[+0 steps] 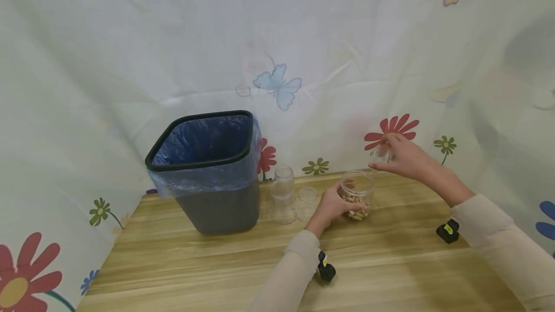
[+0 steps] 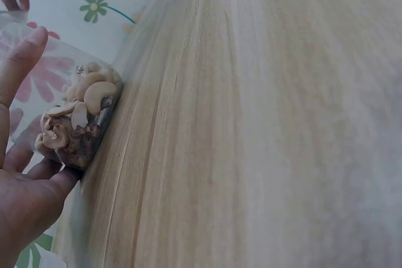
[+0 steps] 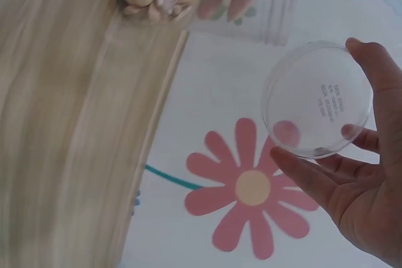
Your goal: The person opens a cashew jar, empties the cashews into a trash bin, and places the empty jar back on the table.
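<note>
A clear plastic jar stands on the wooden table, its lower part filled with cashew nuts. My left hand grips the jar around its side, thumb on the near face. Its mouth is uncovered. Up and to the right of the jar, my right hand holds a round clear lid by its edge, fingers and thumb on opposite sides. Small printed text shows on the lid in the right wrist view. In that view, fingers of the left hand show through the jar wall.
A grey bin with a black rim and blue liner bag stands on the table's left side. Between bin and jar are clear empty containers and clear round lids. A flower-printed curtain hangs behind the table.
</note>
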A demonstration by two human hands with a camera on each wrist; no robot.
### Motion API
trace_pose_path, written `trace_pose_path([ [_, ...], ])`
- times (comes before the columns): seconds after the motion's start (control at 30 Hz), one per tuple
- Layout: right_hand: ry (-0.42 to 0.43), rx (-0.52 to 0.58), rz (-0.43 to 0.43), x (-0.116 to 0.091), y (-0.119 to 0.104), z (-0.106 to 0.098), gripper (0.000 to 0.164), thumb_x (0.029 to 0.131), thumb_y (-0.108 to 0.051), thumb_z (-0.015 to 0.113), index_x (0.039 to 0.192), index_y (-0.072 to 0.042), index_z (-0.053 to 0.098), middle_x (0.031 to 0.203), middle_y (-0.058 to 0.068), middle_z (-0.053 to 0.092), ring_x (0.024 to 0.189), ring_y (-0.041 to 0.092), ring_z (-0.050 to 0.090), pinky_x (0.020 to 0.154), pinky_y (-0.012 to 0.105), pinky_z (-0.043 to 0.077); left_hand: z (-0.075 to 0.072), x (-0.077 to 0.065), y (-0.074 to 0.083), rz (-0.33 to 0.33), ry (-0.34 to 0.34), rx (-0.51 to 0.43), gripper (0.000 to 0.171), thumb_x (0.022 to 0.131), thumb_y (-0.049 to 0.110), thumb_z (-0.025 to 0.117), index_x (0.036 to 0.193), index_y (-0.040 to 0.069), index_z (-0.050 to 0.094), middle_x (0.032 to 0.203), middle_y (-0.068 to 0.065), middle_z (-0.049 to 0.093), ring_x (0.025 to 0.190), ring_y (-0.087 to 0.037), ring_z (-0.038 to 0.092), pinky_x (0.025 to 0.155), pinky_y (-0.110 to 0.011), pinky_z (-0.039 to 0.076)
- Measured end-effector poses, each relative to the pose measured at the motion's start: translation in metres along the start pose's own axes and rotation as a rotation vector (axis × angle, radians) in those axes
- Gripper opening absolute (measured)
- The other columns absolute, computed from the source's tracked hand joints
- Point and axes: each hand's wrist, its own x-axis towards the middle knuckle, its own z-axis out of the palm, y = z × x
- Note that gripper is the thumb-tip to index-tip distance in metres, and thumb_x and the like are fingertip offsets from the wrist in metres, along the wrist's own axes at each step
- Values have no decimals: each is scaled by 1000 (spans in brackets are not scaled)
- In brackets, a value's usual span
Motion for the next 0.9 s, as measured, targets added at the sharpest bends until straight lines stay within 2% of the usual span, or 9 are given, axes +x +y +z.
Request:
trace_pose_path([
  [0.2,16,52,24,-2,15,6,78,86,-55,77,130,2,46,122,21,54,100,34,56,85,53,49,0,1,-1,2,2,19,73,72,23,95,137,32,61,127,18,65,115,-4,60,98,-32,50],
  [0.33,19,40,30,-3,24,10,73,85,-57,77,121,-1,47,110,18,59,89,32,60,76,50,51,1,3,-2,-8,13,21,72,72,22,95,134,37,62,123,23,64,113,-2,60,97,-31,50],
  [0.43,-13,34,56,-3,29,14,74,83,-61,77,116,-1,47,101,16,59,82,29,57,70,46,50,1,3,-2,-9,20,20,72,72,22,95,134,38,62,124,21,65,114,-2,60,98,-33,50],
  [0.53,-62,21,80,-6,34,20,81,81,-64,76,119,1,47,103,17,58,82,28,57,68,43,50,1,2,-1,-7,23,25,72,72,22,95,135,36,62,126,19,66,118,-3,59,100,-35,49],
  [0.73,-121,12,100,-18,52,43,71,80,-53,82,105,3,46,87,13,54,69,23,53,59,36,46,2,2,0,2,28,34,72,72,20,95,135,34,62,129,11,67,117,-5,59,100,-33,49],
  [0.9,-140,53,126,-28,64,66,68,81,-49,84,103,3,45,83,11,52,70,23,51,60,36,45,3,1,0,4,31,40,73,72,20,95,135,32,62,125,18,66,114,-4,60,97,-31,49],
])
